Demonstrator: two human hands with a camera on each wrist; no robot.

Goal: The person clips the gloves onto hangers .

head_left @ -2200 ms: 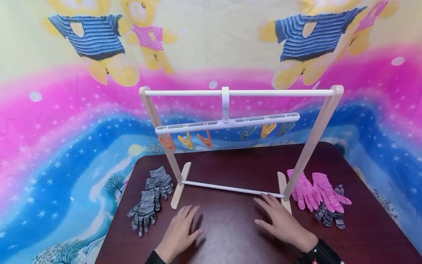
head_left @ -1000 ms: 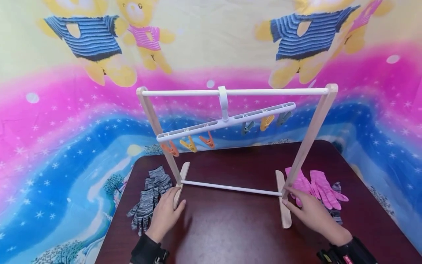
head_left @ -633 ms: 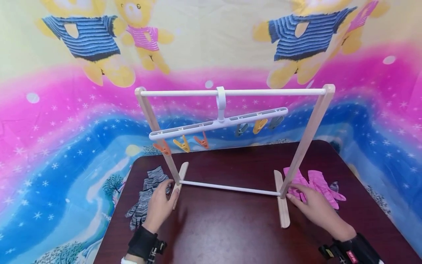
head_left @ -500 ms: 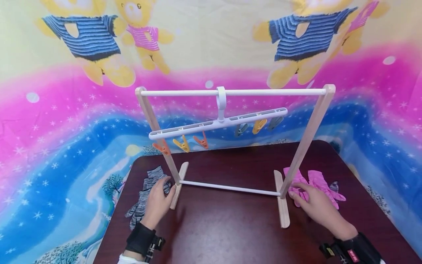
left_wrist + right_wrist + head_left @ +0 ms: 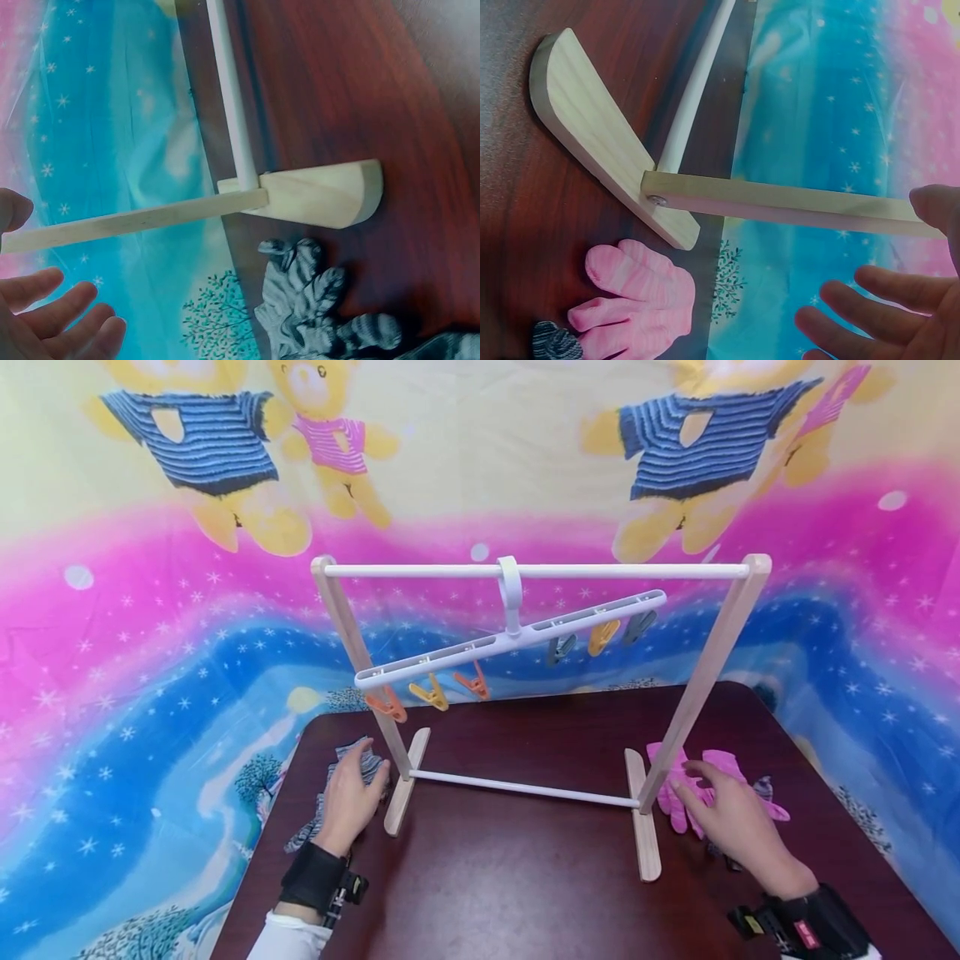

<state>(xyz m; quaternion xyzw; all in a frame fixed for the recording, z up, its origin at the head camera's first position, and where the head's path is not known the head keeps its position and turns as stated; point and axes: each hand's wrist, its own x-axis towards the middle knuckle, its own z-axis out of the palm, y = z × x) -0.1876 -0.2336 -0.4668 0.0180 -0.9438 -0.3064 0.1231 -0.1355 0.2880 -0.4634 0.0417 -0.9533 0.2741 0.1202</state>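
Observation:
Beside the left post of the drying stand (image 5: 705, 677), my left hand (image 5: 348, 797) hovers over the grey knit gloves (image 5: 307, 835), fingers loosely bent and holding nothing. My right hand (image 5: 738, 831) is over the pink gloves (image 5: 678, 785), thumb and fingers apart, also holding nothing. Both wrist views show gaps between the hands and the posts. From the stand's white top rod hangs a white clip hanger (image 5: 513, 639), its left end lower than its right. Orange and yellow clothespins (image 5: 430, 693) hang on its left half, blue-grey and yellow ones on its right.
The stand has wooden feet (image 5: 645, 847) and a white lower rod (image 5: 525, 789). It stands on a dark red-brown table (image 5: 517, 877). A grey glove (image 5: 763, 787) lies partly under the pink gloves. A printed bear cloth (image 5: 480, 452) hangs behind.
My hands have gone from the table in front to the stand's feet, then outward off them to above the gloves. The hanger has swung, its left end down and right end up.

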